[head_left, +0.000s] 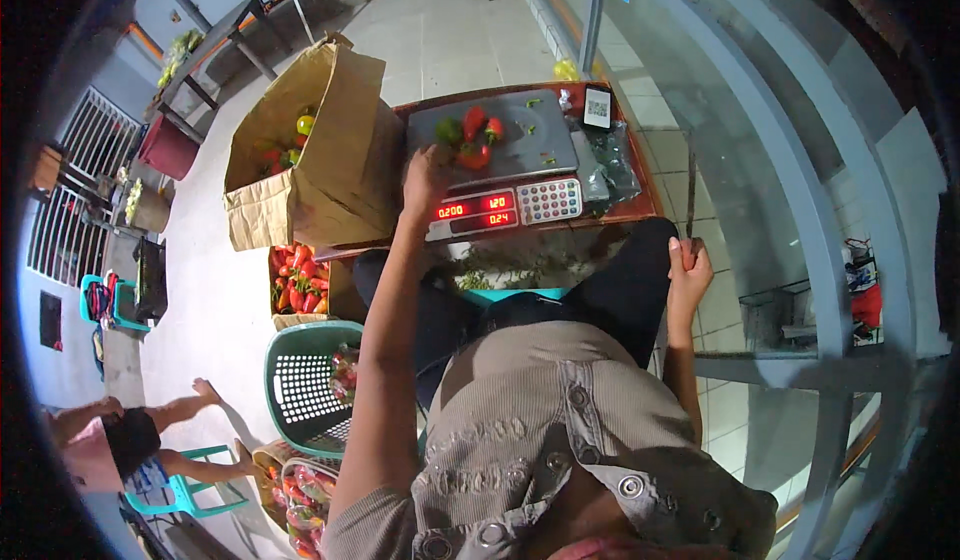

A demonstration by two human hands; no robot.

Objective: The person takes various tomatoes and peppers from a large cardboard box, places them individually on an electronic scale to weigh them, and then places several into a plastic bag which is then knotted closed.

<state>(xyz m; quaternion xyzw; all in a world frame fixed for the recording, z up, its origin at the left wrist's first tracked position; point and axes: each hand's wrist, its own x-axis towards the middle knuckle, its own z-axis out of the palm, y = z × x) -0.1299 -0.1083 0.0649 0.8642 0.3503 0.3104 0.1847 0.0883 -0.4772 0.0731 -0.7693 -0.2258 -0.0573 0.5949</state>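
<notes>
My left hand point(427, 175) is at the left side of the grey scale point(520, 112), its fingers curled beside a green pepper point(448, 130); whatever they hold is hidden. Several red peppers point(475, 155) lie on the platform with green bits, above a lit red display and keypad. My right hand point(688, 275) is by my right knee, closed on a thin knife point(690, 220) pointing up. Left of the scale stands an open brown paper sack point(340, 140) with red, green and yellow peppers inside.
A box of red peppers point(298, 278), green basket point(285, 380) and bagged peppers point(300, 500) are at my left. Another person point(90, 440) sits beyond them near a turquoise chair point(200, 500). The wooden table point(640, 175) holds plastic bags and a code card. A glass-and-metal frame point(840, 220) borders my right.
</notes>
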